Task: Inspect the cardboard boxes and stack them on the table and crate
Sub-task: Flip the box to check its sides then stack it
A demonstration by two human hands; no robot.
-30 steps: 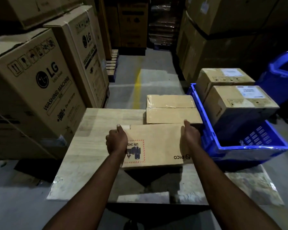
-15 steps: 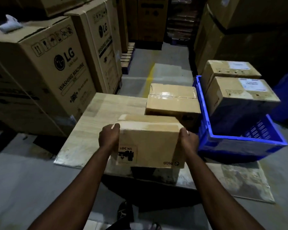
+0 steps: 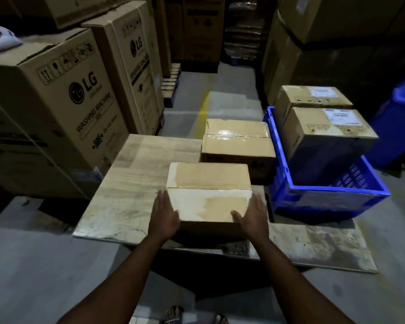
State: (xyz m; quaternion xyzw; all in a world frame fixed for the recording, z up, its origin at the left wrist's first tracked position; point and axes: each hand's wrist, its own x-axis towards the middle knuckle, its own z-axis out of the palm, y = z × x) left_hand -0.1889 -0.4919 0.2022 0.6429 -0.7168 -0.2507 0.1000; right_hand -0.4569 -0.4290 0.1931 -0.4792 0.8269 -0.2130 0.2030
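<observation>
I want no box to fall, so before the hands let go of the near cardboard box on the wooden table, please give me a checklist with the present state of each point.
1. Both hands on the near taped cardboard box: left hand and right hand at its front corners. Ok.
2. Box fully on the pale wooden table: its near bottom edge is in shadow by the table edge. Cannot tell.
3. Top flaps closed flat. Ok.
4. Clear of the far taped cardboard box: a gap shows. Ok.
5. Clear of the blue plastic crate. Ok.

Warehouse — stacked washing-machine cartons (image 3: 56,108), concrete aisle (image 3: 232,94), blue crate (image 3: 325,197).
</observation>
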